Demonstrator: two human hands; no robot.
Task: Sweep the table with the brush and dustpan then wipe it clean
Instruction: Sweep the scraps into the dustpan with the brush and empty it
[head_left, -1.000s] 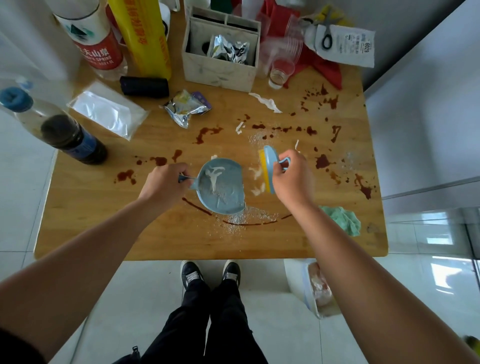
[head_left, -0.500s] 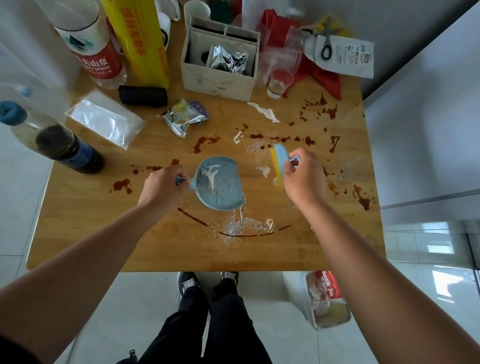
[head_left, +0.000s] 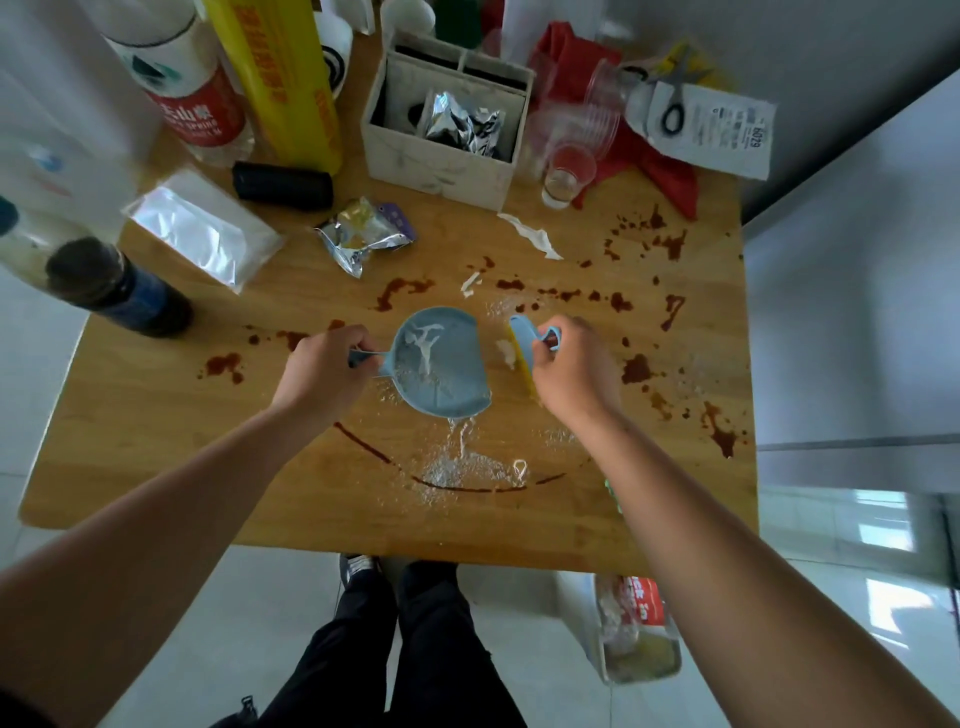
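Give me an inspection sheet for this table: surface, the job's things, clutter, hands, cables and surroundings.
Surface: wooden table, brown stains, white powder near the front edge.
Job's things: blue dustpan holding white scraps; brush with yellow bristles right of it.
Clutter: dark bottle, yellow roll, white box, foil wrapper, scissors.
Hands: left hand grips the dustpan handle; right hand grips the brush.
Cables: nothing seen.
Surroundings: tiled floor, bin below the front edge.

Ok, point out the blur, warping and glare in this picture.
Head view: wide-angle warping bows the table edges; the dark bottle at far left is smeared; window glare lies on the glossy floor at right; the dustpan and brush at centre look sharp.
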